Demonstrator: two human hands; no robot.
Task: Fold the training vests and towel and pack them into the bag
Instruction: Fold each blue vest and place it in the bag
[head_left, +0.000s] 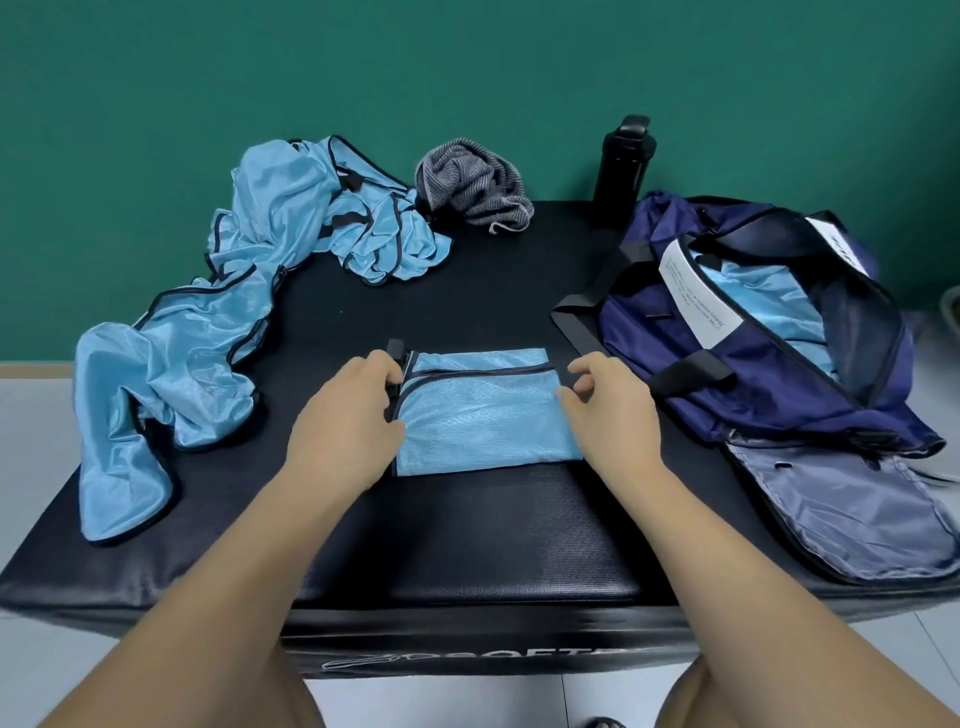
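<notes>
A black mat (467, 535) carried everything. The open navy bag (649, 332) lay at its right edge with a blue vest (769, 306) inside. Loose vests (218, 322) sprawled along the left. The folded vest (483, 415) lay flat at mid-mat. The left hand (343, 415) curled its fingers over that vest's left edge. The right hand (608, 410) sat half-curled at its right edge, grip unclear. The crumpled towel (472, 189) and a bottle (623, 166) were at the back.

Likely a gym changing room. Black padded bench (467, 530) against a green wall (467, 62); navy sports bag (774, 400) at its right edge, bottle (621, 166) at the far one.
</notes>
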